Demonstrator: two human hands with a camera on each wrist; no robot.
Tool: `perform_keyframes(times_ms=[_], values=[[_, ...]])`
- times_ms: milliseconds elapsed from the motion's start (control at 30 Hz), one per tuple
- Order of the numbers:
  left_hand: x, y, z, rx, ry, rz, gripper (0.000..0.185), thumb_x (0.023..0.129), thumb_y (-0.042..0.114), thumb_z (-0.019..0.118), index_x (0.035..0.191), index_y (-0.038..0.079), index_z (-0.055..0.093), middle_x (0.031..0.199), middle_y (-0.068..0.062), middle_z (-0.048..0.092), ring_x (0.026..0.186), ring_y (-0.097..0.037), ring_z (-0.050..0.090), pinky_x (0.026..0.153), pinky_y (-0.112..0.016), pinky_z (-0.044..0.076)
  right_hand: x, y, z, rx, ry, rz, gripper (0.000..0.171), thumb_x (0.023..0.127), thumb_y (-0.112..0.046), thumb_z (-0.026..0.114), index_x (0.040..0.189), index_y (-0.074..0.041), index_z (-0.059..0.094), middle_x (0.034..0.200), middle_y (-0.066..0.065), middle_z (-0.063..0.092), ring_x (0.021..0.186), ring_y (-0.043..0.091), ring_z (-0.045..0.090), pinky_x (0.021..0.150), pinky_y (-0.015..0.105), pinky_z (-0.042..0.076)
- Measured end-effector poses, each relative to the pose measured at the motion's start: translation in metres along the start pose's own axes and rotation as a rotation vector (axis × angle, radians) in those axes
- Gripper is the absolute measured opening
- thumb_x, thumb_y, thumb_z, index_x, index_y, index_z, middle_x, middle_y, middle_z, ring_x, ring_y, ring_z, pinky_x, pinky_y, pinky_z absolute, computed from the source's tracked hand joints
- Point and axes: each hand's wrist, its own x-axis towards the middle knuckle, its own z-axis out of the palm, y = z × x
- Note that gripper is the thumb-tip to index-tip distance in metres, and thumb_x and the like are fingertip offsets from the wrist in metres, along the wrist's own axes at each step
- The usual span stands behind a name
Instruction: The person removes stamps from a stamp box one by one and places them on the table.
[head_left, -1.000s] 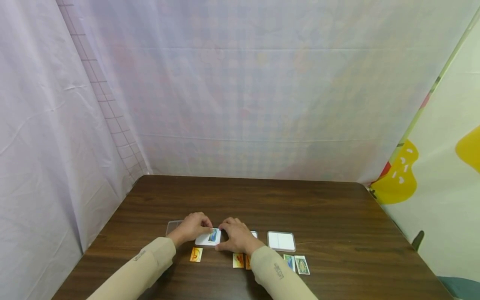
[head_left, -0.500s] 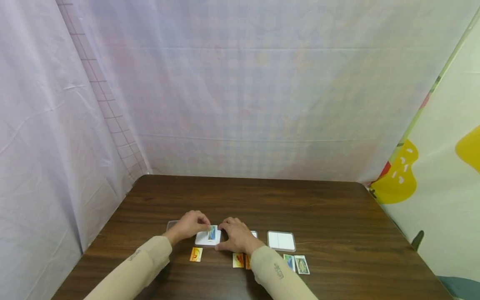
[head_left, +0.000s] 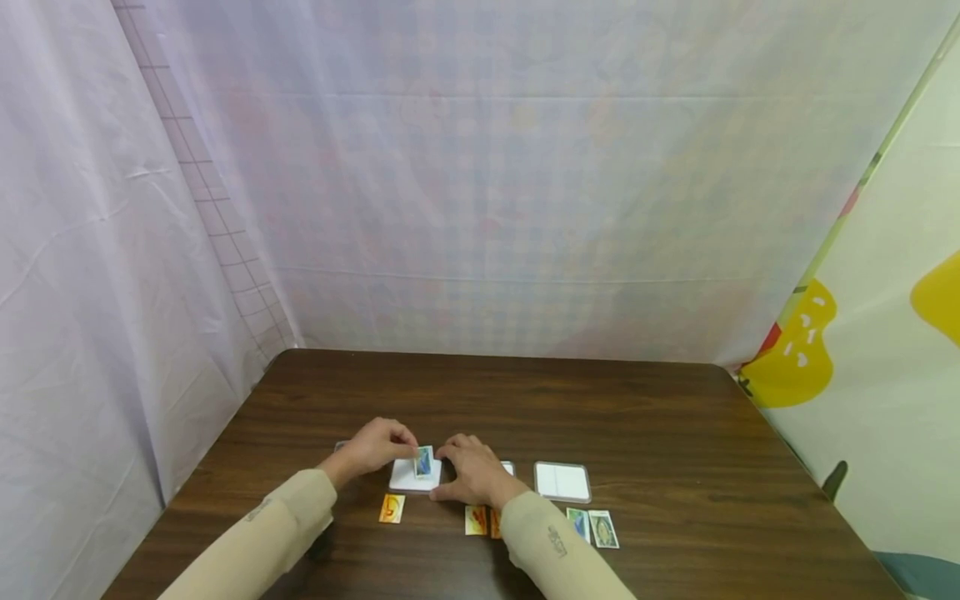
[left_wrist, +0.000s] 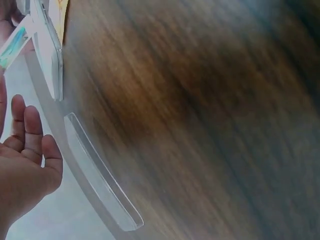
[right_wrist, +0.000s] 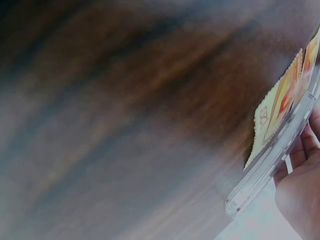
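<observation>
My left hand (head_left: 378,444) pinches the edge of a blue-green postage stamp (head_left: 423,462) between thumb and fingertips. The stamp is tilted up over a white-faced clear plastic case (head_left: 401,478); whether its lower edge touches the case cannot be told. In the left wrist view, the stamp (left_wrist: 14,47) shows beside the case (left_wrist: 49,62) at the upper left edge. My right hand (head_left: 476,471) holds the right side of that case, thumb at its front corner and index finger at its back corner. A second case (head_left: 509,468) is mostly hidden behind the right hand.
An orange stamp (head_left: 392,508) lies in front of the case. Orange stamps (head_left: 476,521) lie by the right wrist, partly covered by the sleeve. Further right are a white-faced case (head_left: 562,482) and two green stamps (head_left: 604,529). A clear case (left_wrist: 102,175) lies under the left hand.
My left hand has drawn back slightly and up to the left, tilting the pinched stamp up from the case. The right hand has stayed in place.
</observation>
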Motion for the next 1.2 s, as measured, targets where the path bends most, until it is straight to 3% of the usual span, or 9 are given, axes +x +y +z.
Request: perform_keyframes(times_ms=[233, 367, 533, 700, 1200], values=[[-0.003, 0.000, -0.005, -0.086, -0.010, -0.022, 0.007, 0.087, 0.014, 0.074, 0.087, 0.006, 0.073, 0.088, -0.002, 0.064, 0.062, -0.014, 0.052, 0.053, -0.028, 0.042, 0.003, 0.004, 0.005, -0.001, 0.015, -0.010, 0.060, 0.082, -0.051, 0.076, 0.128, -0.015, 0.063, 0.133, 0.008, 0.054, 0.124, 0.027, 0.048, 0.105, 0.045, 0.037], [-0.005, 0.000, -0.009, -0.110, -0.010, 0.001, 0.008, 0.087, 0.012, 0.074, 0.086, 0.004, 0.073, 0.087, -0.003, 0.064, 0.058, -0.017, 0.051, 0.049, -0.027, 0.041, 0.002, 0.002, 0.003, 0.003, 0.010, -0.004, 0.061, 0.081, -0.052, 0.077, 0.127, -0.014, 0.063, 0.133, 0.007, 0.054, 0.124, 0.026, 0.048, 0.105, 0.045, 0.037], [-0.005, -0.001, -0.014, -0.089, 0.002, 0.024, 0.008, 0.087, 0.012, 0.074, 0.086, 0.004, 0.073, 0.089, -0.003, 0.067, 0.072, -0.017, 0.056, 0.062, -0.030, 0.046, 0.000, 0.000, 0.000, 0.004, -0.001, 0.004, 0.062, 0.081, -0.052, 0.077, 0.128, -0.014, 0.063, 0.133, 0.007, 0.054, 0.124, 0.025, 0.048, 0.106, 0.044, 0.037], [-0.007, -0.001, -0.019, -0.045, 0.011, -0.013, 0.006, 0.087, 0.015, 0.074, 0.085, 0.008, 0.074, 0.092, -0.001, 0.068, 0.085, -0.015, 0.056, 0.078, -0.035, 0.044, 0.001, 0.000, 0.000, -0.006, -0.001, 0.006, 0.063, 0.081, -0.053, 0.077, 0.128, -0.014, 0.063, 0.134, 0.007, 0.053, 0.124, 0.025, 0.048, 0.106, 0.043, 0.037], [-0.014, 0.001, -0.023, -0.062, -0.034, -0.030, 0.008, 0.087, 0.014, 0.074, 0.085, 0.006, 0.073, 0.090, -0.001, 0.068, 0.081, -0.015, 0.056, 0.074, -0.033, 0.045, 0.000, 0.000, 0.000, -0.002, -0.011, 0.014, 0.062, 0.081, -0.053, 0.076, 0.128, -0.015, 0.063, 0.134, 0.007, 0.053, 0.124, 0.025, 0.047, 0.106, 0.043, 0.037]])
